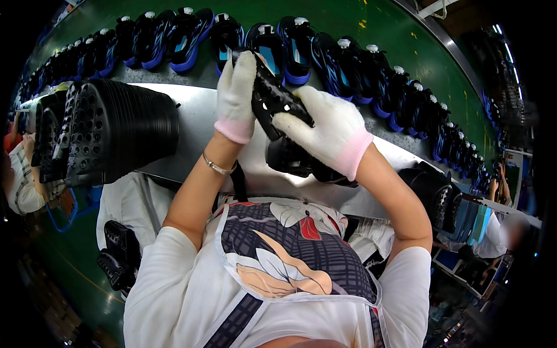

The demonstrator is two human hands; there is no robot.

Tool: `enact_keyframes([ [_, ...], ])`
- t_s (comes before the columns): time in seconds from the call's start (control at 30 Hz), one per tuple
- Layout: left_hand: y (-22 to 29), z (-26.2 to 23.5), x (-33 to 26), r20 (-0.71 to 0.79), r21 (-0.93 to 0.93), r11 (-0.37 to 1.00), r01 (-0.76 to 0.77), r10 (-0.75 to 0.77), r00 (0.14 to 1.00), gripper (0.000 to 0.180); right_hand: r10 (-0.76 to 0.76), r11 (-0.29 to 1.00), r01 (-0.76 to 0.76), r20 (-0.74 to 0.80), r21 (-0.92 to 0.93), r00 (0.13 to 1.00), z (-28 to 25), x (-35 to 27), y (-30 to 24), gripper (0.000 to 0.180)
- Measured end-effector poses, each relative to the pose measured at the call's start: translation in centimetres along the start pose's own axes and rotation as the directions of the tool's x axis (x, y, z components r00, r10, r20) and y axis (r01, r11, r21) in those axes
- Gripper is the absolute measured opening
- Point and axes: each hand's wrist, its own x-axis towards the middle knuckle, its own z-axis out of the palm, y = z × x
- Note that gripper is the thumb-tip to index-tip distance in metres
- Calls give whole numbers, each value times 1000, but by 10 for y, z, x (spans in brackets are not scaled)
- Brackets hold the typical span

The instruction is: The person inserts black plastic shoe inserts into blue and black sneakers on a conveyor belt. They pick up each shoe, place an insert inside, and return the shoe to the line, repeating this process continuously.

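Note:
White knit gloves with pink cuffs cover both of my hands. Between them, over the metal bench [194, 122], is a long black perforated plastic piece [272, 93], held at a tilt. My left hand [235, 95] grips its upper end, fingers pointing up along its side. My right hand [331, 124] pinches its lower right part between thumb and fingers. Light shows through several holes in the piece. Just below, partly hidden by my right hand, more black plastic pieces [284, 158] lie on the bench.
A tall nested stack of black perforated pieces [125, 127] stands on the bench's left, another stack [426, 191] on its right. Beyond the bench runs a long curved row of black-and-blue shoes [296, 52]. Co-workers [26, 174] sit left and right.

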Motion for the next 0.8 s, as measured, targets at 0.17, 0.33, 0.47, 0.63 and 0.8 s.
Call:
enact_keyframes([
  [0.17,-13,-10,14,-101,6,995,96,-95,990,31,29,968,-6,88,-250,996,0,29,2,43],
  [0.33,-46,-56,18,227,827,474,-303,212,951,38,225,871,-105,200,-480,953,-7,67,12,42],
  [0.47,-47,-43,17,349,845,382,-375,138,927,35,258,857,-80,289,-509,922,-15,110,20,44],
  [0.63,-49,-37,34,267,949,189,-252,-61,962,33,279,769,-53,260,-637,925,11,155,13,39],
  [0.8,-47,-24,59,-33,999,21,45,-403,915,27,362,720,-113,232,-685,903,62,174,18,23],
])
